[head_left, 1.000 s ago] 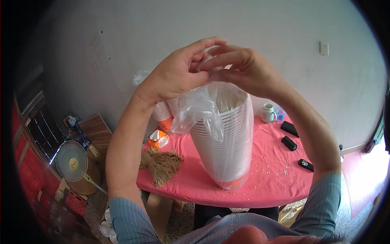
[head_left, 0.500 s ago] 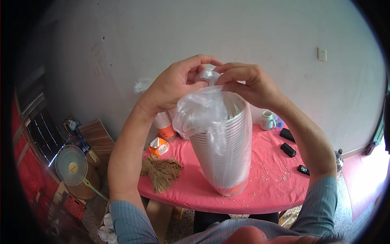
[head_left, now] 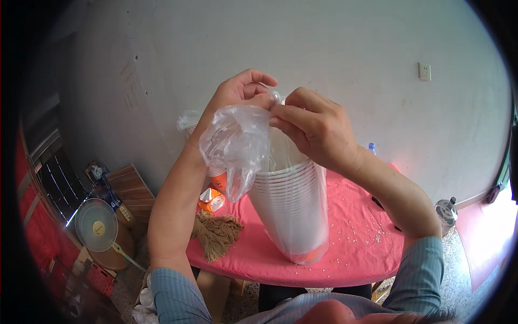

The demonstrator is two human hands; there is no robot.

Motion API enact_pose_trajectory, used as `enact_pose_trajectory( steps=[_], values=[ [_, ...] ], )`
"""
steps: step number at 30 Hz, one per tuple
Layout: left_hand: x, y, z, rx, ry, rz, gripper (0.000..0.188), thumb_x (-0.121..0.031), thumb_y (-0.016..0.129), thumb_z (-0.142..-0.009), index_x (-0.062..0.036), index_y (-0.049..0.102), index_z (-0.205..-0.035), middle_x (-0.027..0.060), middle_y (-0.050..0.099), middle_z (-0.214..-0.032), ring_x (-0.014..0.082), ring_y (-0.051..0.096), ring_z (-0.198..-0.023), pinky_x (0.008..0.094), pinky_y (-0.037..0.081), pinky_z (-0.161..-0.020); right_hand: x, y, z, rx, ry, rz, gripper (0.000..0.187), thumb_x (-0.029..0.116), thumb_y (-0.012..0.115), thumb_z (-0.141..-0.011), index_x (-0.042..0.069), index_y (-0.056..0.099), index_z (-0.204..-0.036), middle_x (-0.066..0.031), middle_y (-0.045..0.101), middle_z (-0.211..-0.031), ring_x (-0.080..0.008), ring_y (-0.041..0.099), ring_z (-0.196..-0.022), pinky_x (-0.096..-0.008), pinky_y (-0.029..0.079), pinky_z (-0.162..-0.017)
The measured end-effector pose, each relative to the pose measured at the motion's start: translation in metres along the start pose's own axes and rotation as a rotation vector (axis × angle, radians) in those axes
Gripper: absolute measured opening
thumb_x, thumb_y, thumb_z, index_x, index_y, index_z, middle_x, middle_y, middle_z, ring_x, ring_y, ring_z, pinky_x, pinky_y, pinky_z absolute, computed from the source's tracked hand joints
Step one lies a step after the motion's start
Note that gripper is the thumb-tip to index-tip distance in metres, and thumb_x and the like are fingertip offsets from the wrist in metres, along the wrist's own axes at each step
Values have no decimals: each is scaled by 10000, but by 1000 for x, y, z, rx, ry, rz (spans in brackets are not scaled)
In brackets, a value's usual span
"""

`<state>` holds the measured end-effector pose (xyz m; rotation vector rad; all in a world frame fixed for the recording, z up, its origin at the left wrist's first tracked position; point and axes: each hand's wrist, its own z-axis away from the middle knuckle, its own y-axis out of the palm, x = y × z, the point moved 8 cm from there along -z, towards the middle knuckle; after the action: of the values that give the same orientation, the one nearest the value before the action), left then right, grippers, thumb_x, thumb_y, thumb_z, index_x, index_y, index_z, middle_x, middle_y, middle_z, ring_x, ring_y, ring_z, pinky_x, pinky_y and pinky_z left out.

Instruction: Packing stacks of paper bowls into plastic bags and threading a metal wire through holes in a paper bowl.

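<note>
A tall stack of white cups [head_left: 291, 208] stands on the pink-covered table, slightly tilted, with orange showing at its base. Around it is a clear plastic bag [head_left: 234, 143], whose gathered top rises above the stack and whose loose end flops to the left. My left hand [head_left: 242, 92] pinches the twisted neck of the bag from the left, its upper fingers curled. Close beside it, my right hand [head_left: 321, 124] grips the same neck between thumb and fingers. The exact hold of the left fingertips is partly hidden by the bag.
On the table [head_left: 356, 259] lie a brown bundle of cord [head_left: 217, 235], an orange-and-white packet [head_left: 211, 200] and scattered small white bits. More orange cups [head_left: 218, 178] stand behind my left forearm. A fan [head_left: 97, 224] is at the left, a wall socket [head_left: 424, 71] at the right.
The bag's loose end has swung left and lower. My right hand has moved slightly left and down, closer to the neck, and its forearm now covers the mug.
</note>
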<state>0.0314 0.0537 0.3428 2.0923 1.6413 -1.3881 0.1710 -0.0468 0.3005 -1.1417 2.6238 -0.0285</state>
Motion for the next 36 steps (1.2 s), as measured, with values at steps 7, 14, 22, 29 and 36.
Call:
enact_pose_trajectory(
  steps=[7, 14, 22, 29, 36],
  values=[
    [7, 15, 4, 93, 30, 159, 278, -59, 688, -1052, 19, 640, -1315, 68, 753, -1091, 114, 720, -971, 260, 596, -851, -5, 5, -7, 47, 133, -32, 169, 110, 833, -878, 67, 721, -996, -77, 705, -938, -282, 721, -809, -410, 582, -693],
    [-4, 13, 19, 25, 225, 16, 296, -54, 689, -1053, -3, 677, -1344, 62, 758, -1143, 107, 713, -1023, 257, 585, -915, -39, 21, 3, 137, 516, -169, 227, 195, 732, -916, -5, 692, -1015, -182, 761, -896, -392, 745, -819, -489, 587, -758],
    [-5, 8, 35, -60, 246, -114, 220, -30, 633, -1065, 9, 722, -1263, 42, 780, -1053, 76, 710, -977, 244, 564, -873, -43, 32, 1, 260, 638, -131, 219, 190, 737, -917, -25, 706, -893, -221, 737, -798, -415, 740, -774, -496, 575, -729],
    [-2, 15, 37, -138, 306, -263, 218, -33, 595, -1063, 1, 724, -1236, 106, 789, -1024, 121, 747, -955, 261, 577, -846, -48, 46, 5, 371, 493, -95, 181, 129, 790, -844, -14, 734, -940, -224, 756, -852, -433, 742, -819, -510, 572, -745],
    [28, 3, 37, -228, 74, 214, 228, 13, 605, -1027, 30, 694, -1237, 120, 764, -1157, 137, 729, -1058, 267, 587, -908, -52, 47, 6, 365, 415, -90, 329, 124, 873, -711, -15, 655, -916, -203, 708, -817, -424, 690, -770, -451, 534, -709]
  ],
)
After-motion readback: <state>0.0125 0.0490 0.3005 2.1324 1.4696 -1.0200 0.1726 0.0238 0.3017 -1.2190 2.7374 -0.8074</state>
